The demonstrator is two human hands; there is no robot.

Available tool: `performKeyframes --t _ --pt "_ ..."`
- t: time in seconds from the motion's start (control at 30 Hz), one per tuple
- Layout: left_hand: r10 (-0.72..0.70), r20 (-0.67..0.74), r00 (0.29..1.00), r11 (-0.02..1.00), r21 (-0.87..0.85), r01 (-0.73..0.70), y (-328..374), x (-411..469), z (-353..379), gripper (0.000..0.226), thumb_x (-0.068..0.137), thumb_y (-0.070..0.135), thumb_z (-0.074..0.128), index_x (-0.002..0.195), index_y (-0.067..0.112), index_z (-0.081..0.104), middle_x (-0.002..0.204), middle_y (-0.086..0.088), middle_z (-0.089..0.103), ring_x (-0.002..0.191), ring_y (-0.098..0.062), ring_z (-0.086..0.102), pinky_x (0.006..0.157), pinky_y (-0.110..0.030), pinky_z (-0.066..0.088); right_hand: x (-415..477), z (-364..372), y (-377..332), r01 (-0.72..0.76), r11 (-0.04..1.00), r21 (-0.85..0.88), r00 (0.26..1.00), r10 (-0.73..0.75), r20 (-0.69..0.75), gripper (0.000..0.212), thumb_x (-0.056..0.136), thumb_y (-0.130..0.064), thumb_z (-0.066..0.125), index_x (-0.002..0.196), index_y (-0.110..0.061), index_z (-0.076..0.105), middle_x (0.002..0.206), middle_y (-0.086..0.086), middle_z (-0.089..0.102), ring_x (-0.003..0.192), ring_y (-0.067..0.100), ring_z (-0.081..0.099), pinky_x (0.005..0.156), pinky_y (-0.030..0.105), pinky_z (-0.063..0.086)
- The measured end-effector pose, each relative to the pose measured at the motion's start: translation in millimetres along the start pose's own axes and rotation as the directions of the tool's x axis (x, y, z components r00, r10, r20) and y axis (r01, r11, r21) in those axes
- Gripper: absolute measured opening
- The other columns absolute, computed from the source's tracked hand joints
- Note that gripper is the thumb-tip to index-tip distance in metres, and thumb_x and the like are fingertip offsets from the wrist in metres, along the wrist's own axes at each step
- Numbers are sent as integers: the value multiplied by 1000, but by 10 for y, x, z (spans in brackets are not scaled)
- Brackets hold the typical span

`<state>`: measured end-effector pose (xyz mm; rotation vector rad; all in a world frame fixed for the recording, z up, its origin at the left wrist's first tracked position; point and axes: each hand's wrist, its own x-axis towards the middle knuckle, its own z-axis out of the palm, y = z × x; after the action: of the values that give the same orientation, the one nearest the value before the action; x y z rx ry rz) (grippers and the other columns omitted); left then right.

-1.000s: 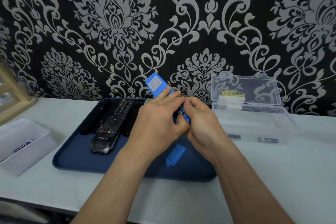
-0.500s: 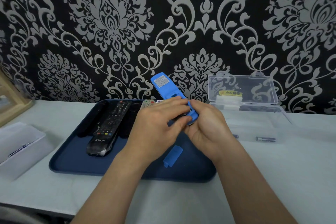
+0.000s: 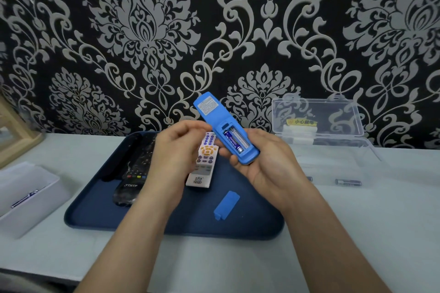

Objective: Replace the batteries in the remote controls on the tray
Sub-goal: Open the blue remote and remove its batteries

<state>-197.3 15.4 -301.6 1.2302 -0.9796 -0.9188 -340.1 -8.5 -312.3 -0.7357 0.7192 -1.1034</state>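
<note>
Gripping blue remote (image 3: 214, 116) in right hand (image 3: 269, 162), fingers curled round its lower end; held back-up above dark blue tray (image 3: 95, 209), top end tilted toward wall. Seen in open compartment: one blue-labelled battery (image 3: 232, 141). Raised just beside remote, left hand (image 3: 176, 150) with fingers loosely curled; cannot tell whether pinching anything. Lying flat on tray near front edge: blue battery cover (image 3: 226, 206). Also on tray: white remote (image 3: 202, 169) and black remote (image 3: 133, 173), partly hidden behind left hand. To right on table (image 3: 357, 233): clear box (image 3: 316, 116), lid up, loose battery (image 3: 348, 182) inside.
</note>
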Motion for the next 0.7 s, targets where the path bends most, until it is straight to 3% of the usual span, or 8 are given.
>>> performKeyframes --t 0.1,0.17,0.23,0.3,0.37,0.43,0.5,0.7 --pt "331 83 940 840 429 -333 -49 -12 14 22 83 15 70 101 27 67 57 8 42 49 -4 39 51 -16 39 -2 -18 -5 16 1000 -5 1000 -16 7 26 105 -16 40 109 0 60 94 18 73 76 24 68 55 23 52" --pt "382 175 907 708 575 -409 -114 -14 14 40 81 28 70 118 39 57 60 8 47 54 -6 47 60 -25 46 4 -28 2 27 1000 -4 1000 -27 15 24 104 -16 42 103 -3 61 93 15 72 72 18 67 56 24 52" --pt "337 185 923 714 588 -379 -153 -17 39 48 82 34 69 125 41 47 66 5 56 61 -11 56 64 -33 50 15 -39 10 38 999 3 999 -38 26 24 104 -17 42 103 -4 62 96 13 72 71 15 68 58 24 53" --pt "240 76 968 861 444 -249 -152 -26 99 46 83 34 70 122 34 45 74 1 63 62 -10 58 64 -34 50 27 -45 18 38 999 39 998 -40 48 24 104 -18 43 109 -4 62 104 15 73 79 17 70 62 26 55" --pt "46 -5 999 985 167 -44 -120 -39 153 38 84 32 70 116 25 52 78 1 64 57 -4 54 56 -28 44 25 -44 23 26 998 66 994 -33 100 25 103 -18 45 116 -5 62 111 15 72 89 20 70 71 31 57" --pt "-97 26 995 995 -4 97 -93 -49 172 24 87 31 67 108 20 63 81 2 65 52 -2 47 45 -17 35 12 -39 22 23 999 31 985 -28 172 24 102 -15 46 119 -9 63 109 11 72 91 19 69 78 35 59" --pt "-128 63 990 988 -74 133 -62 -77 170 14 90 28 63 99 21 71 77 5 67 51 -3 46 38 -14 30 2 -42 25 41 999 -26 970 -34 241 27 100 -8 46 123 -10 61 105 10 72 95 21 69 86 42 58" --pt "-118 118 986 971 -196 139 15 -138 195 20 95 16 56 105 22 72 84 0 73 60 -5 64 43 -15 45 -11 -60 25 92 994 -57 940 -68 336 38 98 2 46 132 -12 55 109 15 68 106 32 64 97 58 49"
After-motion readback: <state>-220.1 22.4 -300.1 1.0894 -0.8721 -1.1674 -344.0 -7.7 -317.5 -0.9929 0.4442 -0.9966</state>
